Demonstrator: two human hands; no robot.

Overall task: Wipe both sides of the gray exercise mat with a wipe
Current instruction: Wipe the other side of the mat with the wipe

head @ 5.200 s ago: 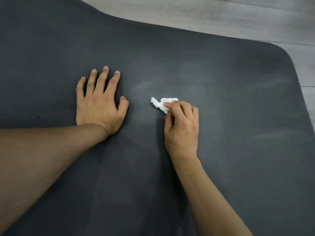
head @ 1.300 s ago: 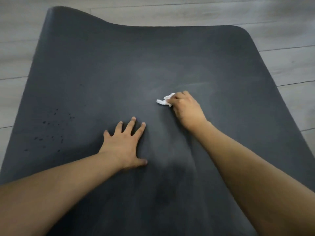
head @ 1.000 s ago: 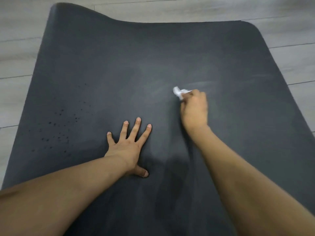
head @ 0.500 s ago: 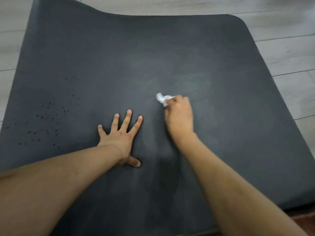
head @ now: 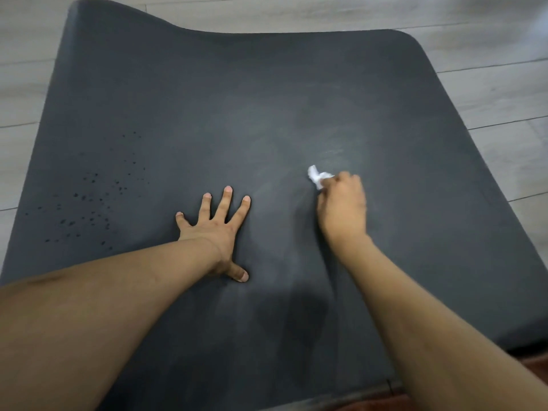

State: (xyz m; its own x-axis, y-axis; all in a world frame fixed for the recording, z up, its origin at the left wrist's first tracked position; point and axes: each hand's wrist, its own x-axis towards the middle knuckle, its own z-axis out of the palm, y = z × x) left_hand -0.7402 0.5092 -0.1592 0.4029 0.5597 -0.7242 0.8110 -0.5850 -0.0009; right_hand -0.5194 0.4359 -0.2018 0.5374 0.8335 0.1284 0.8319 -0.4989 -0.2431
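Left hand (head: 218,232) stays spread flat, bracing the gray exercise mat (head: 207,99) on the plank floor (head: 504,84). Right hand (head: 342,206), pinching the crumpled wipe (head: 317,176), has swept rightward across mid-mat. Top side is judged partly wiped; the dark droplets (head: 95,197) at left remain.

1 head camera looks steeply down, close over the mat (head: 267,84).

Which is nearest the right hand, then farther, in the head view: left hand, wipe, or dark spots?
1. wipe, held in the right hand.
2. left hand, flat on the mat to its left.
3. dark spots, at the mat's left side.
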